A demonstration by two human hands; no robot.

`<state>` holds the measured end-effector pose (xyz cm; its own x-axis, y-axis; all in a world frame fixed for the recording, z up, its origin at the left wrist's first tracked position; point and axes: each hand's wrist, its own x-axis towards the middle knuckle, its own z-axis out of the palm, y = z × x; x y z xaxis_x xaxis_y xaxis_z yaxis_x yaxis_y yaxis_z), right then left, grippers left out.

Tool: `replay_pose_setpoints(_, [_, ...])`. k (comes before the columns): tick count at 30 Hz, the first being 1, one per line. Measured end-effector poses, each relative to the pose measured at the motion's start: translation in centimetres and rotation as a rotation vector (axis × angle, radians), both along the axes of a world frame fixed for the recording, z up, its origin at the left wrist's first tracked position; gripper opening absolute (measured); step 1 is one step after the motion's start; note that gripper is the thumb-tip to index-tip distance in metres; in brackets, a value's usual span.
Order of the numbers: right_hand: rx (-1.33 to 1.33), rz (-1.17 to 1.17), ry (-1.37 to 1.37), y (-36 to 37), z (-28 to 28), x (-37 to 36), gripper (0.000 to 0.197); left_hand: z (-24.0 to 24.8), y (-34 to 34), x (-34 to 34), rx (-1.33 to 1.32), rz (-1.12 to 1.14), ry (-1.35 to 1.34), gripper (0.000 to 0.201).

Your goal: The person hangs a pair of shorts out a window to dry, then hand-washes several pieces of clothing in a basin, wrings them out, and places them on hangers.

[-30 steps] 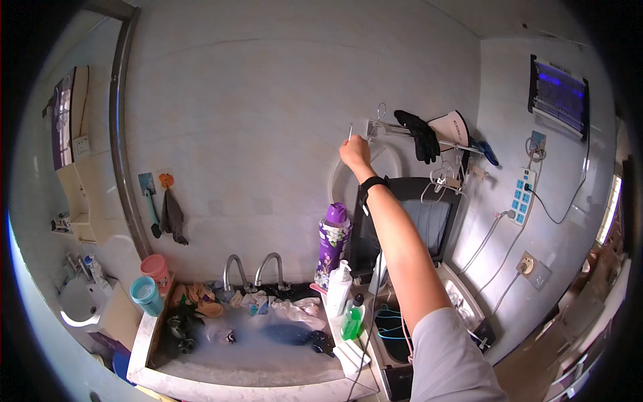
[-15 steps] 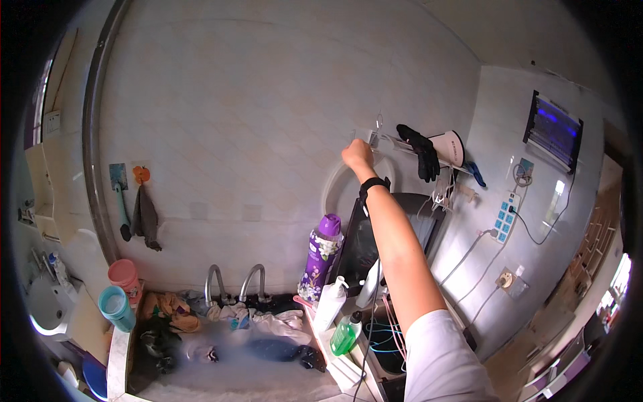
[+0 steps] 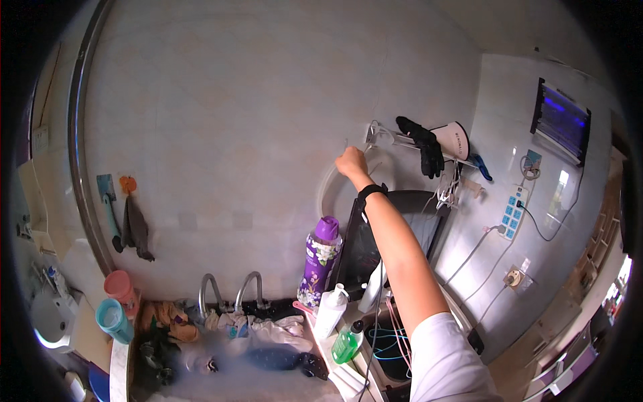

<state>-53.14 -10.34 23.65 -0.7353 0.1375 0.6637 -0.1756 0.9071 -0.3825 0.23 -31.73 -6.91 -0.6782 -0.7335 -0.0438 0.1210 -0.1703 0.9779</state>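
The right hand (image 3: 351, 161), closed around what seems a thin wire hook (image 3: 346, 142) poking up above it, has eased slightly left of the wall rack (image 3: 370, 136) and its black glove (image 3: 429, 149), leaving the hook apparently clear, the left hand out of view.

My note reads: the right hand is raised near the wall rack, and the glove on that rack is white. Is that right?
Not quite: the glove on the wall rack is black, as the head view shows. The right hand is raised near the rack.
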Motion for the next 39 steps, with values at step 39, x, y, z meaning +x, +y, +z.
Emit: replay_pose_setpoints(39, [-0.462, 1.428, -0.474, -13.0, -6.0, 30.6, 0.049, 4.1, -11.0, -4.6, -0.430, -0.760, -0.109, 0.008])
